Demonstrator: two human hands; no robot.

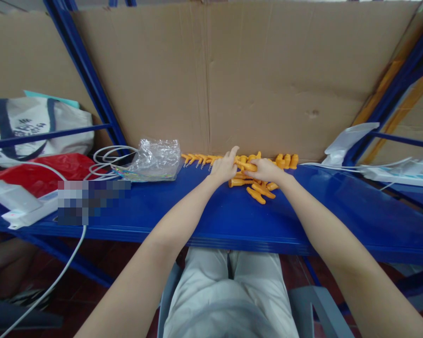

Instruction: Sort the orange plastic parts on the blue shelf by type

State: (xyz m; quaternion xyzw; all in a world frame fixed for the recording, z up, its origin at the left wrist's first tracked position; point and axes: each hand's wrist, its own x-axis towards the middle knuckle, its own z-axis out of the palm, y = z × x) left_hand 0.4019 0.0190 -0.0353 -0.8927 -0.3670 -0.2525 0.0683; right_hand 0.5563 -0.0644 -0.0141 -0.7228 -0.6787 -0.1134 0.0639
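Cardboard (268, 70) behind, plastic bag (158, 162) beside orange parts (256, 194)

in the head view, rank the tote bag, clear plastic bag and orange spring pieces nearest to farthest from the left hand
From the left hand:
1. Orange spring pieces, close on its left
2. Clear plastic bag, farther left
3. Tote bag, far left

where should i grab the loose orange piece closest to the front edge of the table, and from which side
Probably across its middle, coming from the front edge: the orange piece is long and narrow, lying slantwise on the blue table, with other orange pieces close behind it.
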